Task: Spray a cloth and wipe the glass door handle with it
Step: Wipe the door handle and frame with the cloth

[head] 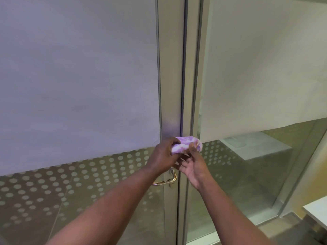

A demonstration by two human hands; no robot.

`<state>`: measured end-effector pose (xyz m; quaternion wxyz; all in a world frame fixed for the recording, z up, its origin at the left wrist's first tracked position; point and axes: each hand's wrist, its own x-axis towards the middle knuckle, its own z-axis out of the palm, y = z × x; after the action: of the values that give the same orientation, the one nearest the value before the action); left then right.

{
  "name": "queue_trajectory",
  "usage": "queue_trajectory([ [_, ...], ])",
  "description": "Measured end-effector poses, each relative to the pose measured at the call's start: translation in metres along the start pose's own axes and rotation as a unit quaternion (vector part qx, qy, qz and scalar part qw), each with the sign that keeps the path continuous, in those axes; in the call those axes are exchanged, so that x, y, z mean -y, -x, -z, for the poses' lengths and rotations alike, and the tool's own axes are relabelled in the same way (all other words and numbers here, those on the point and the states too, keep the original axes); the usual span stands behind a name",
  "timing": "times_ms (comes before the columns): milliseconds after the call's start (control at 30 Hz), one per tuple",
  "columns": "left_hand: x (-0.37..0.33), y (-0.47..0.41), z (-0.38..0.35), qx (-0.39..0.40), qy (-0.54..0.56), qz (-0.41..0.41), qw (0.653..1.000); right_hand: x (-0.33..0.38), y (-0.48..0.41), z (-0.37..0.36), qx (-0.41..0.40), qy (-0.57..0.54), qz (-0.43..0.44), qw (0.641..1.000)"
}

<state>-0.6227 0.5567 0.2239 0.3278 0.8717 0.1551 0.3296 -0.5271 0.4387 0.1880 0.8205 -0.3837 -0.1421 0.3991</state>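
Left grip [162, 156] is curled tight round a bunched-up purple cloth [184, 145], just above the gold door handle [168, 180]. Right grip [192, 167] has loose, spread fingers, and its thumb touches the cloth's other end, likely to squash it into a neat pad. Both sit close above the handle, so wiping can start soon.

A bunched purple-and-white cloth [184, 145] is held just above the brass lever door handle [165, 182].
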Motion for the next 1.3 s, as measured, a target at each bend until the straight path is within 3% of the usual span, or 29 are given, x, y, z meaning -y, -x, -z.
queue_trajectory([
  [133,0.01,0.003,0.011,0.064,-0.062,-0.103,0.991,-0.001,-0.01,-0.002,-0.048,0.017,0.07,0.996],
  [200,0.014,-0.008,0.024,0.022,-0.098,-0.173,0.98,-0.005,-0.015,0.004,-0.083,0.041,0.083,0.992],
  [300,0.013,-0.038,0.047,-0.037,-0.222,-0.273,0.935,-0.011,-0.017,0.007,-0.144,0.157,0.155,0.965],
  [400,0.014,-0.066,0.067,-0.029,-0.329,-0.327,0.885,-0.015,-0.019,0.0,-0.164,0.34,0.272,0.885],
  [533,0.023,-0.091,0.078,-0.03,-0.373,-0.364,0.853,-0.02,-0.03,-0.008,-0.137,0.511,0.38,0.759],
  [633,0.032,-0.099,0.079,-0.035,-0.401,-0.379,0.833,-0.024,-0.042,-0.013,-0.133,0.596,0.417,0.673],
  [767,0.041,-0.102,0.075,-0.061,-0.429,-0.391,0.812,-0.035,-0.06,-0.005,-0.092,0.669,0.429,0.6],
  [1000,0.044,-0.104,0.071,-0.102,-0.451,-0.406,0.788,-0.049,-0.073,0.01,-0.078,0.678,0.467,0.562],
  [1300,0.044,-0.104,0.072,-0.102,-0.463,-0.402,0.783,-0.071,-0.07,0.038,-0.048,0.739,0.386,0.55],
])
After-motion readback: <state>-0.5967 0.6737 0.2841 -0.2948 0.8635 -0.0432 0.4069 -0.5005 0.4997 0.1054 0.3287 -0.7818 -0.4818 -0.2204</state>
